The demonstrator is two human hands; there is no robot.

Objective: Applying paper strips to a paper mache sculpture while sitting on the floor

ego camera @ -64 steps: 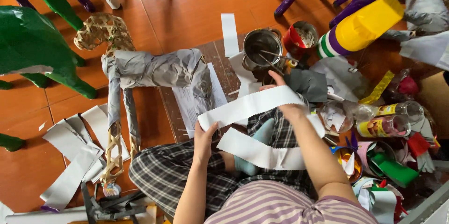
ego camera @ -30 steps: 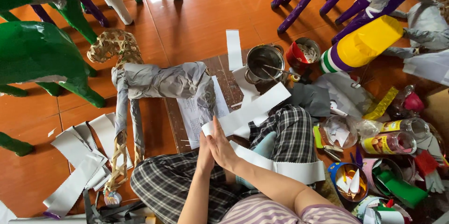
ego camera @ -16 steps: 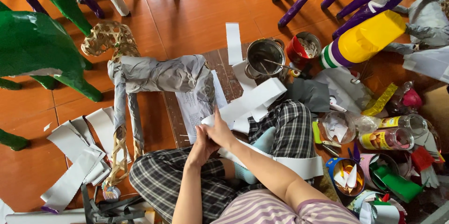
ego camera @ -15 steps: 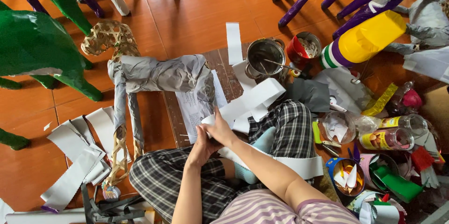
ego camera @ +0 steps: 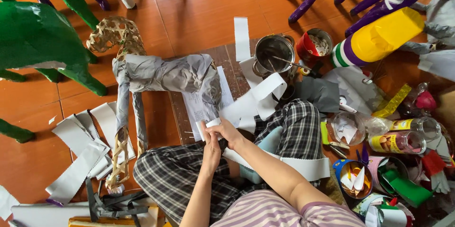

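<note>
Over the lap, a white paper strip (ego camera: 256, 101) is pinched at its near end by both hands, left hand (ego camera: 211, 148) and right hand (ego camera: 227, 132), fingers pressed together on it; the slack is draped toward the pot (ego camera: 274, 54), beside the grey paper-wrapped frame (ego camera: 163, 73).
</note>
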